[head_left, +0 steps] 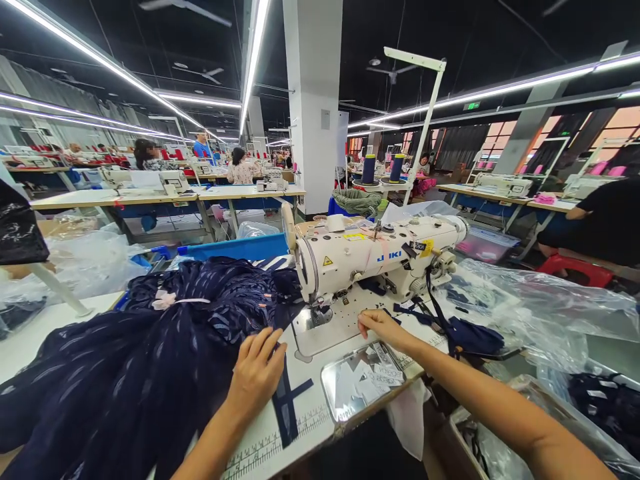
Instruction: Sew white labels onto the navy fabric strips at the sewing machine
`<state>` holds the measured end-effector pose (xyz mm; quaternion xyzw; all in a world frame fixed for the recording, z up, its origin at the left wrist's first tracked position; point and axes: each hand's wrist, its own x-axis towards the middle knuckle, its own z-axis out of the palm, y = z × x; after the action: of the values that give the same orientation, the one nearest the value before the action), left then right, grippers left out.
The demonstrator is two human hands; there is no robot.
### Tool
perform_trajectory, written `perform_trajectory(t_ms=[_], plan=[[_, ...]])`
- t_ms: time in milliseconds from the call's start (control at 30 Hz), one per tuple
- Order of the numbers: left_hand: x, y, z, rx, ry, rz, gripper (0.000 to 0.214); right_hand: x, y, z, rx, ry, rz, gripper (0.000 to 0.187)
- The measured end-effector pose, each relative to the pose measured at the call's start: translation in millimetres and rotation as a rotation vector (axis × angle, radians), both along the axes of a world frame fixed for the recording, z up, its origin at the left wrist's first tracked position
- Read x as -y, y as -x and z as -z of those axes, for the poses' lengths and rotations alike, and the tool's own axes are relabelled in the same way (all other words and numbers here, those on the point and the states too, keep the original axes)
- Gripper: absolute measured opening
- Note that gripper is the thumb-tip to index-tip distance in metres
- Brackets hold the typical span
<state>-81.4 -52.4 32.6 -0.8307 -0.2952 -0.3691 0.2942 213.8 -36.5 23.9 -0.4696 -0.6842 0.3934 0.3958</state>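
Note:
My left hand (pixel 257 367) lies flat with its fingers stretched out at the edge of a heap of navy sheer fabric (pixel 140 380). Beside it, dark navy strips (pixel 287 400) cross on the white table. My right hand (pixel 383 328) is closed, thumb and fingertips pressed together over the sewing machine's bed; anything between them is too small or hidden to make out. The white sewing machine (pixel 370 257) stands just beyond both hands, its needle area (pixel 317 315) between them. In front of my right hand is a metal tray (pixel 327 393) holding white printed labels (pixel 370 377).
Navy fabric pieces (pixel 475 335) and clear plastic sheeting (pixel 545 300) lie to the right. A thread stand (pixel 425 127) with dark cones (pixel 369 170) rises behind the machine. An open box (pixel 470 427) sits at lower right. Other people work at machines further off.

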Motion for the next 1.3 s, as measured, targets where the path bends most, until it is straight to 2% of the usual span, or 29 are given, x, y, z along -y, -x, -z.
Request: perform_trajectory(t_ms=[100,200,267,367,467,633,767,867,967,1067,1167,1300], plan=[[23,9,5.1,-0.217,0.064,0.022,0.028,6,-33,4.7,0.233,-0.15,0.079,0.043],[39,20,19.5,-0.38,0.192,-0.067,0.036,12,-64,9.3,0.441,-0.267,0.179,0.028],[43,24,30.2,-0.407,0.21,-0.112,0.042,15,-79,12.7,0.666,-0.374,0.198,0.016],[42,21,36.7,-0.388,0.163,-0.121,0.044,18,-87,18.3,0.933,-0.482,0.159,0.013],[38,10,27.8,-0.472,0.197,-0.123,0.039,15,-84,22.4,1.061,-0.579,0.141,0.012],[33,-6,12.5,-0.438,0.301,-0.11,0.032,-4,-71,20.3,1.071,-0.709,0.141,0.018],[32,-18,9.9,-0.301,0.31,-0.076,0.03,-25,-54,16.5,1.129,-0.601,0.066,0.019],[32,-36,7.0,-0.18,0.401,0.007,0.024,-35,-35,17.9,1.141,-0.585,0.0,0.02],[25,-63,8.3,-0.024,0.566,0.029,0.023,-41,-15,20.7,1.024,-0.568,-0.057,0.02],[5,-89,15.1,0.064,0.631,-0.048,0.023,-49,1,21.4,0.829,-0.477,-0.085,0.018],[-21,-101,21.6,-0.049,0.591,-0.08,0.018,-57,9,20.3,0.771,-0.45,-0.099,0.016],[-41,-96,27.6,-0.201,0.601,-0.043,0.018,-59,8,21.6,0.75,-0.465,-0.08,0.008]])
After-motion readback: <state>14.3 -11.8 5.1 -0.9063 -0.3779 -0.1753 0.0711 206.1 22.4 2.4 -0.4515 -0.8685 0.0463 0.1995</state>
